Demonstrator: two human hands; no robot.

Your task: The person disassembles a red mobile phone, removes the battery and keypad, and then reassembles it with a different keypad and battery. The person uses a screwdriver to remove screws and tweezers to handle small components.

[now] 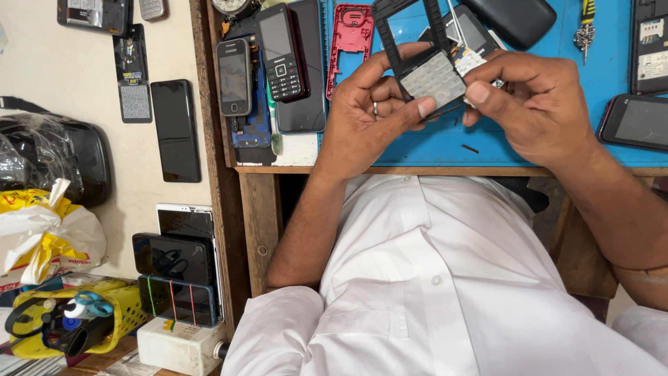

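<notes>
While both hands' fingers (pixel 426 106) pinch phone frame (pixel 417 49), keypad (pixel 433 79) faces up

The single camera sits on the person's head and looks steeply down, close above the blue mat (pixel 431 143) on the desk, so the white shirt (pixel 445 278) fills the frame below the mat and a side shelf of phones lies left of it.

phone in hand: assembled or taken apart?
Taken apart. The left hand and right hand hold only a black front frame with its grey keypad; the screen window is an empty opening.
</notes>
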